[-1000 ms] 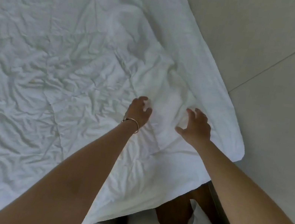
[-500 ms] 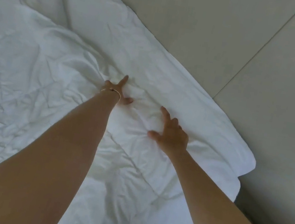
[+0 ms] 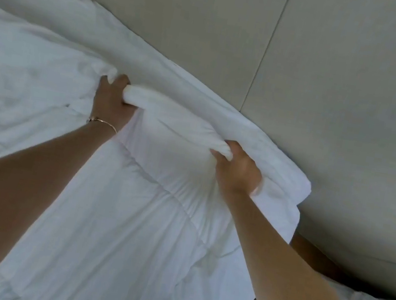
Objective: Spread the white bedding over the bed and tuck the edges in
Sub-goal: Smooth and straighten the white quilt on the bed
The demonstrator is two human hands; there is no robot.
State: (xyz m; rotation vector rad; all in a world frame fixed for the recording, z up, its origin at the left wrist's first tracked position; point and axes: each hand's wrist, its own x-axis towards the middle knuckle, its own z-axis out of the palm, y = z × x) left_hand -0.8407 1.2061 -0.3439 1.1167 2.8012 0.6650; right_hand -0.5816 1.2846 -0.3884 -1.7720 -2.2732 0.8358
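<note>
Soft, puffy white quilted bedding (image 3: pixel 128 216) lies on bed, bunched at far edge by beige wall (image 3: pixel 344 96). Left hand (image 3: pixel 110 101), right hand (image 3: pixel 237 172): fingers curled tight round thick fold. Looks light, floppy; best grabbed by edge.

Crumpled white bedding (image 3: pixel 126 229), edge bunched.

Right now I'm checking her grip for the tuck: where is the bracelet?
In the head view the bracelet circles the left wrist, left of centre, just below the left hand gripping the white bedding near the beige wall.
</note>
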